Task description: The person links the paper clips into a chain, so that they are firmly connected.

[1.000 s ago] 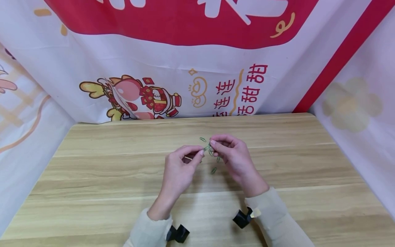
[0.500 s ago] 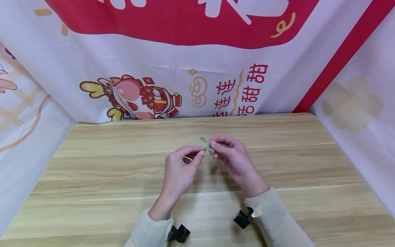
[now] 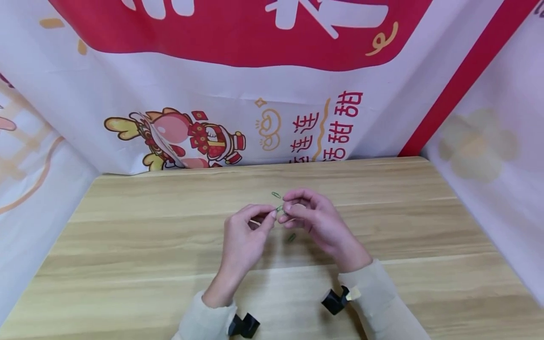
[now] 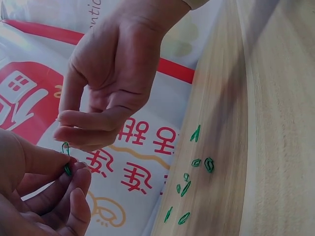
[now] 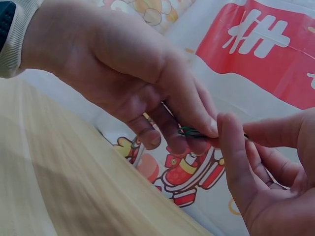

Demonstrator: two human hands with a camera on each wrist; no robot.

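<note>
My left hand (image 3: 243, 238) pinches a small green paper clip (image 3: 278, 208) between thumb and index finger. In the left wrist view the wire loop of the paper clip (image 4: 65, 147) sticks up from those fingertips, and more green wire shows below them. My right hand (image 3: 326, 227) meets it from the right, its thumb and fingers curled together at the clip's other end. Green wire (image 5: 186, 131) also shows behind the left thumb in the right wrist view. The right fingertips hide part of what they pinch. Both hands are raised over the wooden table (image 3: 153, 264).
Several loose green paper clips (image 4: 209, 164) lie scattered on the table beneath the hands. One paper clip (image 3: 276, 194) is beyond the fingertips, and another paper clip (image 3: 292, 237) is nearer. A printed cloth (image 3: 229, 85) stands behind the table.
The right index finger has lifted away from the thumb, and the right fingers have spread and shifted over the clip. My left hand keeps its pinch. The head view has tilted slightly.
</note>
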